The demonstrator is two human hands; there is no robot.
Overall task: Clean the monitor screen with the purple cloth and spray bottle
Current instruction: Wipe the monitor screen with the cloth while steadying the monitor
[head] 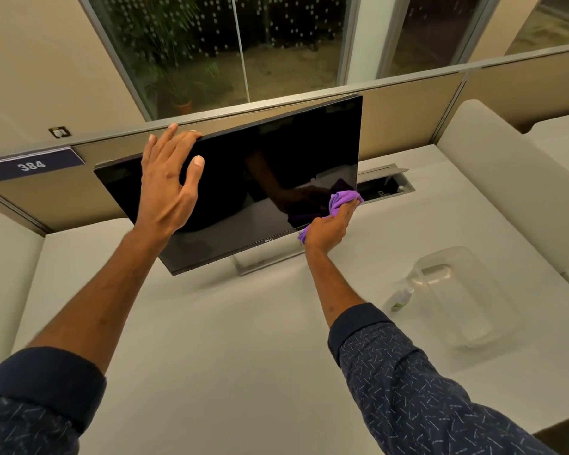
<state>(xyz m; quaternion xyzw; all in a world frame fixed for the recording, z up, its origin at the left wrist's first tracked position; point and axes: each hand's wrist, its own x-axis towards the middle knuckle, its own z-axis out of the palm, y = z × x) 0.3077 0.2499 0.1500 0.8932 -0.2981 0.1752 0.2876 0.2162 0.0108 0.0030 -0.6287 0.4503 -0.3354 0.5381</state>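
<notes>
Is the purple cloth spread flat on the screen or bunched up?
Bunched. The purple cloth is wadded in the right hand, pressed at the monitor screen's lower right corner, with folds sticking out above and below the fist.

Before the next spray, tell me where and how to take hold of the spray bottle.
Grip the spray bottle around its body, coming from above and from its left. It lies tipped on the desk right beside the clear plastic bin, which blocks its right side. The right hand holds the purple cloth, so it must free fingers first.
</notes>
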